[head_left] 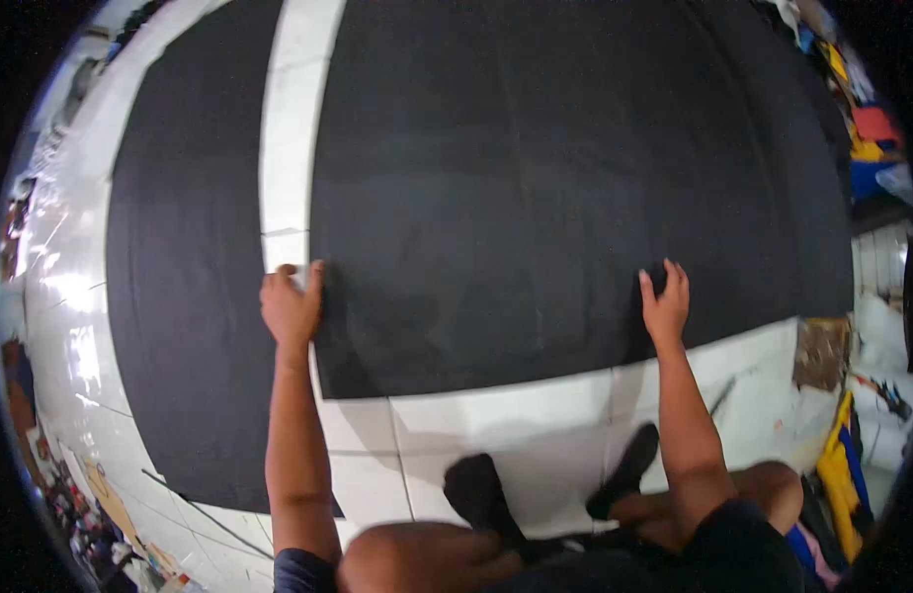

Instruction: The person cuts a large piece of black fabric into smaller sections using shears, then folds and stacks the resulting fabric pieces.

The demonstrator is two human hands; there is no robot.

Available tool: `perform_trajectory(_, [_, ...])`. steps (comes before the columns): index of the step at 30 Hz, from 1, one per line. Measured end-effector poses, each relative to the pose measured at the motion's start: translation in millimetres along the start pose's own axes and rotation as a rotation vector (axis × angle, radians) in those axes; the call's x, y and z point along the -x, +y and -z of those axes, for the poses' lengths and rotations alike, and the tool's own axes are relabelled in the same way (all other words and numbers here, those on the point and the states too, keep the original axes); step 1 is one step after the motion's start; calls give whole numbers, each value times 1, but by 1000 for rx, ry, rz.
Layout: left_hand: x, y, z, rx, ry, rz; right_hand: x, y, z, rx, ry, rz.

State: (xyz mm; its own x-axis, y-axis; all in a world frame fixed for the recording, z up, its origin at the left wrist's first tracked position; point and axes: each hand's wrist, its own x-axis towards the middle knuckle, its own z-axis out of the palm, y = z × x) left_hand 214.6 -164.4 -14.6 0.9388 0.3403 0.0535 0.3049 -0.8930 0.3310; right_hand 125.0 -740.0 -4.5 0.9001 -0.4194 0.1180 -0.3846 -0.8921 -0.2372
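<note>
A large black sheet (575, 178), which looks like cloth, lies spread flat on a white tiled floor. To its left is a narrower black strip (190, 247), with a band of bare tile between the two. My left hand (292, 304) is at the left edge of the large sheet, over the white gap, its thumb apart from the fingers and nothing in its grasp. On the right, my right hand (666, 304) rests on or just above the large sheet near its front edge, thumb and fingers apart, holding nothing. Whether either palm presses down cannot be made out.
My feet (481, 489), in dark socks, are on the tiles (536, 410) before the sheet's front edge. A brown patch (822, 353) lies by the right corner. Yellow and blue cloth (842, 484) is at the lower right; mixed scraps (96, 534) line the lower left.
</note>
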Motion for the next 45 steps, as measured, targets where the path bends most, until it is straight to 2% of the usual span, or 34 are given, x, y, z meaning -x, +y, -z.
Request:
perform_trajectory(1, [15,5,7,-31,-38,77,5,12,2,-12,0,-88])
perform_trajectory(3, [50,8,16,-19,-165,139,10,36,0,-14,-37,28])
perform_trajectory(5, [73,-2,8,-70,-130,73,7,49,-2,-36,-51,53])
perform_trajectory(7, [62,-27,-5,89,-214,92,-3,44,12,-71,-200,-43])
perform_trajectory(10, [54,-20,6,72,-267,89,-14,47,24,3,-312,-97])
perform_trajectory(13, [61,-23,2,373,-417,99,-21,58,31,-31,-387,-63])
perform_trajectory(16, [69,-30,-2,397,-459,65,-19,61,40,7,-392,-65])
perform_trajectory(18, [79,-30,8,375,-556,95,-10,68,37,-47,-306,-97])
perform_trajectory(19, [88,-32,8,395,-532,42,-6,68,32,-78,-263,-109])
perform_trajectory(22, [104,-19,31,601,-640,192,9,33,41,-67,-279,-217])
perform_trajectory(25, [108,-33,38,582,-643,271,25,17,33,-31,-289,-299])
perform_trajectory(29, [126,-56,36,596,-674,200,30,23,12,-83,-231,-284])
perform_trajectory(33, [143,-60,26,486,-485,117,29,38,12,-92,-426,-248])
perform_trajectory(34, [147,-62,26,467,-465,108,32,42,12,-117,-410,-195])
perform_trajectory(37, [157,-68,24,593,-418,121,32,43,20,-158,-547,-145])
perform_trajectory(40, [160,-71,23,729,-442,209,36,50,14,-207,-531,-131])
perform_trajectory(43, [167,-73,25,605,-392,188,37,50,14,-182,-543,-183])
perform_trajectory(45, [179,-75,29,553,-362,168,34,43,20,-97,-529,-139])
